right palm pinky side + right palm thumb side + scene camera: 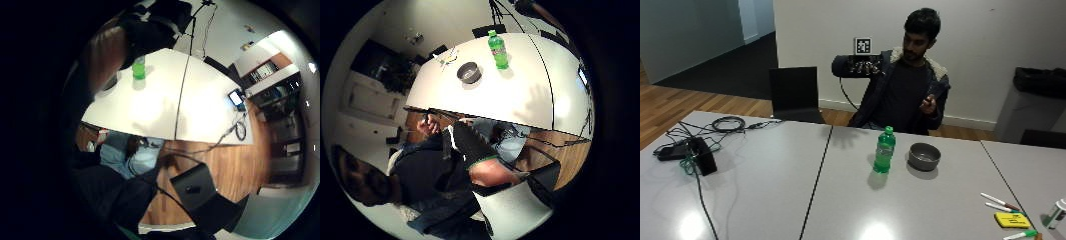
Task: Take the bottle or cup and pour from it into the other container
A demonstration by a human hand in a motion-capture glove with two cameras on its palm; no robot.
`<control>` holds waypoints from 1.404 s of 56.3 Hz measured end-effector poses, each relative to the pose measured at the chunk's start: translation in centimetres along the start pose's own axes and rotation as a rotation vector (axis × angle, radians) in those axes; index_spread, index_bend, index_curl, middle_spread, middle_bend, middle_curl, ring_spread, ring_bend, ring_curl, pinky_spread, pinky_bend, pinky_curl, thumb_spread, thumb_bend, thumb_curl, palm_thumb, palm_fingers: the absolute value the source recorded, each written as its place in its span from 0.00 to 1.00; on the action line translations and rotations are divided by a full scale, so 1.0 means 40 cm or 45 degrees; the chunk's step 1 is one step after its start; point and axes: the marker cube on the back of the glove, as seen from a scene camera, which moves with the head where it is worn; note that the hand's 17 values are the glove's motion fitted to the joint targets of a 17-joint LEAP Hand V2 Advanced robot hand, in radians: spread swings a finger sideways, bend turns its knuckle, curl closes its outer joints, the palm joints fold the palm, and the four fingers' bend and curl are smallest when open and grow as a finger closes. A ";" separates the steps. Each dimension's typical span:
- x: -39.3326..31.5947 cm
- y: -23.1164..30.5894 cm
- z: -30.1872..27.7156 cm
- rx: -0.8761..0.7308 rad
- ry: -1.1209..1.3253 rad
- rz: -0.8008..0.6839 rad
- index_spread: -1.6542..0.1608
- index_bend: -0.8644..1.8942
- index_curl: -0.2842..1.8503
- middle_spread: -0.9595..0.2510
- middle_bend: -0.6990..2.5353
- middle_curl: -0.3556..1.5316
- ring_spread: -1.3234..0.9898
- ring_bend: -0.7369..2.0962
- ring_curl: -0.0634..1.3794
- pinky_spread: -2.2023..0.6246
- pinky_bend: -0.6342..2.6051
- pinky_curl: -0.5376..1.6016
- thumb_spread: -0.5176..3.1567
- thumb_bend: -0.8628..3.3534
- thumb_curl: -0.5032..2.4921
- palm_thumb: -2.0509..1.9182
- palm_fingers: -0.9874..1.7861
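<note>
The gloved right hand [853, 66] is raised well above the bottle [884, 151]; I cannot tell its finger position. The bowl [924, 156] stands just beside the bottle, so a careless reach may knock either.

Bottle: a green plastic bottle with a green cap [885, 150] stands upright on the grey bench [773, 200].
Bowl: a round grey metal bowl [924, 156] sits just beside it.
Hands: the black-gloved right hand [854, 66] is raised well above the bench, holding nothing.

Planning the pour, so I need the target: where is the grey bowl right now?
In the outside view the grey bowl stands on the white table, just beside the upright green bottle, in front of the person.
</note>
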 end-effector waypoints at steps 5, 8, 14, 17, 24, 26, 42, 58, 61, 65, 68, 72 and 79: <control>0.011 0.041 -0.013 -0.180 -0.005 -0.175 0.76 0.39 0.20 0.77 0.30 0.25 0.61 0.35 0.11 0.86 0.31 0.32 0.31 0.23 0.20 0.59 0.53; 0.011 0.046 -0.015 -0.182 0.005 -0.165 0.74 0.38 0.21 0.77 0.30 0.27 0.62 0.34 0.13 0.87 0.31 0.33 0.34 0.23 0.21 0.59 0.52; 0.014 0.013 0.000 -0.030 0.013 -0.173 0.71 0.37 0.23 0.77 0.30 0.29 0.63 0.34 0.14 0.89 0.30 0.35 0.38 0.22 0.23 0.59 0.52; 0.013 0.024 -0.002 -0.038 0.015 -0.141 0.71 0.37 0.23 0.77 0.30 0.30 0.63 0.34 0.15 0.89 0.30 0.35 0.39 0.21 0.23 0.59 0.52; 0.002 0.027 -0.006 -0.114 0.005 0.025 0.70 0.37 0.24 0.77 0.30 0.31 0.63 0.34 0.16 0.89 0.30 0.36 0.40 0.20 0.24 0.60 0.51; -0.003 0.004 -0.001 -0.074 0.013 0.128 0.70 0.37 0.24 0.77 0.30 0.32 0.63 0.34 0.17 0.90 0.30 0.37 0.40 0.20 0.25 0.60 0.51; 0.033 -0.097 0.075 -0.139 -0.029 -0.066 0.70 0.37 0.25 0.77 0.29 0.34 0.63 0.33 0.19 0.90 0.30 0.39 0.41 0.20 0.26 0.60 0.50; 0.044 -0.322 0.287 -0.121 -0.329 -0.031 0.72 0.36 0.24 0.79 0.27 0.35 0.65 0.32 0.19 0.90 0.34 0.42 0.39 0.20 0.27 0.59 0.41; 0.049 -0.355 0.326 -0.106 -0.387 -0.044 0.73 0.36 0.24 0.80 0.27 0.35 0.65 0.32 0.19 0.90 0.35 0.42 0.39 0.20 0.27 0.59 0.40; 0.055 -0.415 0.390 -0.033 -0.481 -0.066 0.73 0.36 0.24 0.81 0.27 0.35 0.65 0.33 0.19 0.91 0.36 0.42 0.39 0.20 0.27 0.59 0.39; 0.053 -0.461 0.441 0.038 -0.566 0.009 0.74 0.36 0.24 0.82 0.27 0.35 0.65 0.33 0.19 0.91 0.36 0.42 0.38 0.20 0.27 0.59 0.38; 0.055 -0.503 0.509 0.041 -0.711 0.045 0.74 0.36 0.24 0.83 0.27 0.35 0.66 0.33 0.19 0.91 0.37 0.42 0.38 0.20 0.27 0.59 0.38; 0.042 -0.531 0.610 -0.071 -0.974 0.167 0.75 0.36 0.24 0.85 0.27 0.35 0.66 0.33 0.20 0.91 0.37 0.42 0.38 0.20 0.28 0.60 0.37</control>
